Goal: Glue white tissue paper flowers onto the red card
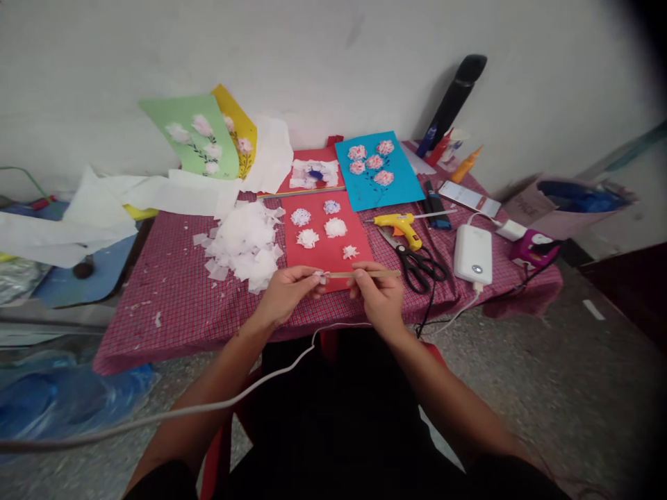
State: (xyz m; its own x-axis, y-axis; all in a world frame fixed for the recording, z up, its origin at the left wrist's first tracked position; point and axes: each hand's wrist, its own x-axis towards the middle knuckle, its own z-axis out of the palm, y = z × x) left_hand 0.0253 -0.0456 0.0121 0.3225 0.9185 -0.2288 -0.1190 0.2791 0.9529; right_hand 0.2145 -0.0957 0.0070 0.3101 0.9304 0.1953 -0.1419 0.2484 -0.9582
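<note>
Grip: right hand [378, 295] closed on a wooden stick [365, 274]; left hand [286, 292] pinches tissue [322, 278] at its tip, over the checked-cloth desk [171, 298] edge. Beyond, a red card [317, 258]; white wall [333, 55] behind. The tissue's form is indistinct.

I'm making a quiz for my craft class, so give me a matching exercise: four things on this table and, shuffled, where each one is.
Things: 1 glue gun; 2 power bank; 3 tissue pile; 4 thin stick.
Places: A left of the red card; B held by left hand and right hand; C right of the scissors; D between blue card and scissors.
Pairs: 1-D; 2-C; 3-A; 4-B.
</note>
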